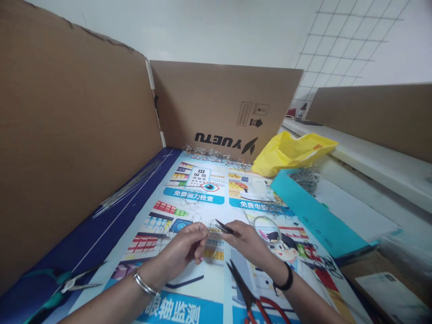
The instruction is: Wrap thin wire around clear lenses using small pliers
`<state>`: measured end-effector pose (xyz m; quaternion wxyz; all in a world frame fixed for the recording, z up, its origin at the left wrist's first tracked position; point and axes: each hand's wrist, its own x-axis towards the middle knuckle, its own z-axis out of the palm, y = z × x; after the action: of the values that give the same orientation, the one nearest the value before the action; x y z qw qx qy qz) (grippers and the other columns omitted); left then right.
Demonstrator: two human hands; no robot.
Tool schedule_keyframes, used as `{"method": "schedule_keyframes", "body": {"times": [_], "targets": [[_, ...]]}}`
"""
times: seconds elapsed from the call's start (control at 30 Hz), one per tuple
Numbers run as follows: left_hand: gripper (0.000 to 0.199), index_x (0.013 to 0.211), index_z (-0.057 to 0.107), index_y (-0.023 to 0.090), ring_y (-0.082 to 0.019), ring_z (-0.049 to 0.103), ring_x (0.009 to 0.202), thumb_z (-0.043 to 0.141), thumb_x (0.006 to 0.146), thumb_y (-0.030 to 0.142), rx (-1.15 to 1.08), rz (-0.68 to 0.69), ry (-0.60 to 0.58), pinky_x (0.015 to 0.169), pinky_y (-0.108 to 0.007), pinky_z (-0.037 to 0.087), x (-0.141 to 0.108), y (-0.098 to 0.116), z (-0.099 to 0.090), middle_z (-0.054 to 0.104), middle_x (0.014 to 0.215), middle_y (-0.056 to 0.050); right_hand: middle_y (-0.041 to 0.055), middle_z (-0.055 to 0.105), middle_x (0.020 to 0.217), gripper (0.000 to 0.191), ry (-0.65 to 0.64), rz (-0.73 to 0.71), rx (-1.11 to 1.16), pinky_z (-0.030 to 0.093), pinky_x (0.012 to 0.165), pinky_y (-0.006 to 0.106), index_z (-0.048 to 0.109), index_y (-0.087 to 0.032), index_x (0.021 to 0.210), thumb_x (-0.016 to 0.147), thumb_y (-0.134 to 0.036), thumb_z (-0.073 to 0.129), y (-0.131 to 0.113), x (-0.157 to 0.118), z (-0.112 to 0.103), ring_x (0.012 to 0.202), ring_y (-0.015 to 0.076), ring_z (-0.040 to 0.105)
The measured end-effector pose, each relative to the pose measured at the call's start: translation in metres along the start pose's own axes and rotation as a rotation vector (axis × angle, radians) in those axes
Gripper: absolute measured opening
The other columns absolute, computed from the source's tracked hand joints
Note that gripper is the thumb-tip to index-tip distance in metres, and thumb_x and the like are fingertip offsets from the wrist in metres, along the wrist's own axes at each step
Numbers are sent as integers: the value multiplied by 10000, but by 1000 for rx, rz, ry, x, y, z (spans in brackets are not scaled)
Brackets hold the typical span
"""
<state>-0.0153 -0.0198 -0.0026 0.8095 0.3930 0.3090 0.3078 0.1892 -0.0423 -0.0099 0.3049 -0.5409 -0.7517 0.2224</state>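
Near the middle of the printed sheet [199,279], my left hand [189,245] pinches a thin wire [214,252] that loops between the two hands. Fingers of my right hand [245,240] are wrapped round a small dark pointed tool [224,227], whose tip points up and left toward the wire. Red-handled scissors [251,294] lie below my right hand with their blades apart. A coil of wire [267,229] rests just right of my right hand.
Green-handled pliers [69,285] are at the lower left. Straight wires [128,184] lie along the left cardboard wall [74,126]. At the right are a yellow bag [290,153], a turquoise box [310,216] with tangled wire [305,179] and a brown package [388,274].
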Motion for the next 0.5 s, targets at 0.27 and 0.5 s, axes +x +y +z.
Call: {"method": "schedule_keyframes", "body": {"times": [0.27, 0.5], "targets": [[155, 696, 495, 171, -44, 312, 375, 563, 787, 277, 4, -32, -2, 409, -207, 272, 0, -1, -2, 429, 510, 61, -8, 539, 653, 237, -5, -37, -85, 352, 564, 227, 542, -194, 661, 849, -335, 516, 5, 2, -6, 625, 128, 491], [144, 688, 506, 166, -40, 281, 369, 576, 772, 261, -40, -28, -33, 395, -203, 258, -1, 1, 1, 391, 487, 72, -4, 544, 675, 225, -6, -27, -90, 357, 565, 232, 550, -191, 673, 837, -345, 532, 12, 3, -9, 634, 133, 498]]}}
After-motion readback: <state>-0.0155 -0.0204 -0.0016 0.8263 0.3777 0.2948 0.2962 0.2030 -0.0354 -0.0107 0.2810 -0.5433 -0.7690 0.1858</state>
